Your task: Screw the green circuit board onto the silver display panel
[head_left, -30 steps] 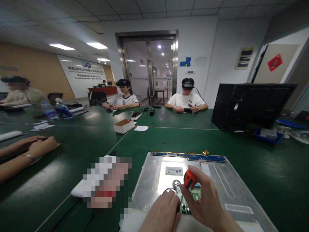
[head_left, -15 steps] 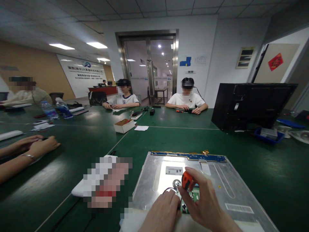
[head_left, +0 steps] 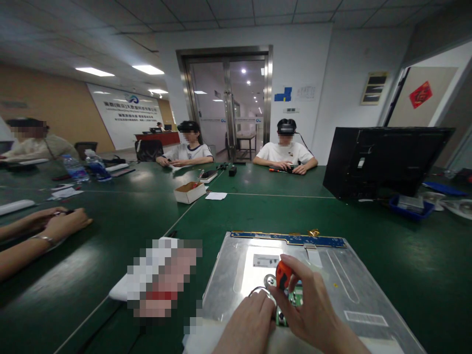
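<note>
In the head view, my right hand (head_left: 308, 300) is closed around the orange and black handle of a screwdriver (head_left: 283, 274), which stands nearly upright; its tip is hidden. Beneath it is a small green circuit board (head_left: 297, 295) on the back of a silver metal display panel (head_left: 368, 290). My left hand (head_left: 245, 322) lies at the board's left side, fingers curled down; whatever they grip or press is hidden. A thin dark cable (head_left: 258, 289) loops beside those fingers. A round metal piece (head_left: 270, 280) sits just left of the screwdriver handle.
A pixelated pale object (head_left: 151, 275) lies left of the panel. Farther off are a small white box (head_left: 190, 192), a large black monitor (head_left: 383, 162) and a blue tray (head_left: 411, 207). A co-worker's hands (head_left: 62, 223) are at the left; other people sit across the green table (head_left: 258, 211).
The screwdriver handle has shifted slightly left and turned a little in my right hand's fingers. My left hand keeps its place at the board.
</note>
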Demonstrator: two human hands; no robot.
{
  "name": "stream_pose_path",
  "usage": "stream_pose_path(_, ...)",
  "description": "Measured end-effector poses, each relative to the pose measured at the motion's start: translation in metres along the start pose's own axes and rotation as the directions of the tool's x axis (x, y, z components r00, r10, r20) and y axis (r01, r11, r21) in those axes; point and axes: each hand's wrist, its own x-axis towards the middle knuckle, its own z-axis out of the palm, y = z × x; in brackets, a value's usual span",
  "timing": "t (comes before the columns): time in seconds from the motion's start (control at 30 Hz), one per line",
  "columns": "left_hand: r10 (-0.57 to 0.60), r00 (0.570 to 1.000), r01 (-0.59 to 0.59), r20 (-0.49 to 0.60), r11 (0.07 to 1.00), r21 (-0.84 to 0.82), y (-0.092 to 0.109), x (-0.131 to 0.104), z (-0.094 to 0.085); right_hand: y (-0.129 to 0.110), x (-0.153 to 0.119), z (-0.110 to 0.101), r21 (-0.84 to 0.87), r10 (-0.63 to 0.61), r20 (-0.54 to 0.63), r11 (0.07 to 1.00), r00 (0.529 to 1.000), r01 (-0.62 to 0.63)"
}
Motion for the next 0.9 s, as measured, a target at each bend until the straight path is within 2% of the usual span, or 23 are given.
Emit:
stream_pose_path(0.43,-0.063,0.996,0.065,0.057,0.997,-0.03,0.0019,0.0008,-0.0041,0.003,-0.0043,0.0016,0.03,0.008,0.007,1.0,1.0,-0.008)
stream_pose_path(0.9,-0.048,0.997,0.05,0.059,0.998,-0.031,0.0037,-0.0004,-0.0082,0.003,-0.0058,0.001,0.038,0.009,-0.056,0.999,0.998,-0.007)
